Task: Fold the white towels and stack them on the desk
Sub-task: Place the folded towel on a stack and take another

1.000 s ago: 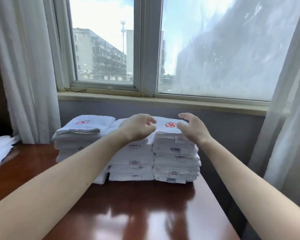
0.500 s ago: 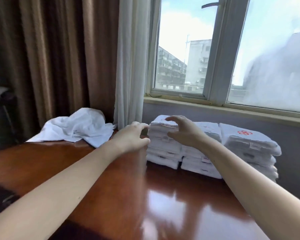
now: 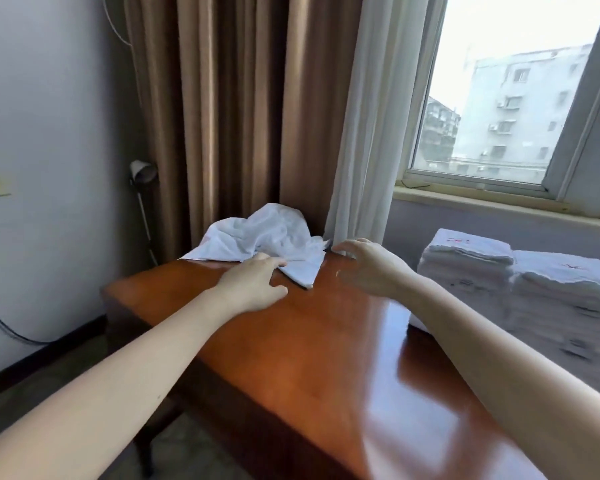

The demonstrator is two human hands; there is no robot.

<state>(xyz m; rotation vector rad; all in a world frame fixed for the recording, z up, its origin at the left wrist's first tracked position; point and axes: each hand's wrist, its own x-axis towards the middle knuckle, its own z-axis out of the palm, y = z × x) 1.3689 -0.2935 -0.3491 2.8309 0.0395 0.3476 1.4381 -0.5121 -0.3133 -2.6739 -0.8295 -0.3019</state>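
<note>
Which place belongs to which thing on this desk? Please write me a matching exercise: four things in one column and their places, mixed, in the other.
Things
1. crumpled towel
2. folded towel stacks
3. left hand
4. right hand

Places
A. on the desk, right side, below the window
B. above bare wood, between the crumpled towel and the stacks, holding nothing
C. far left corner of the desk, before the brown curtain
D. fingertips at the crumpled towel's near edge

Pairs: 1-C, 2-A, 3-D, 4-B
</note>
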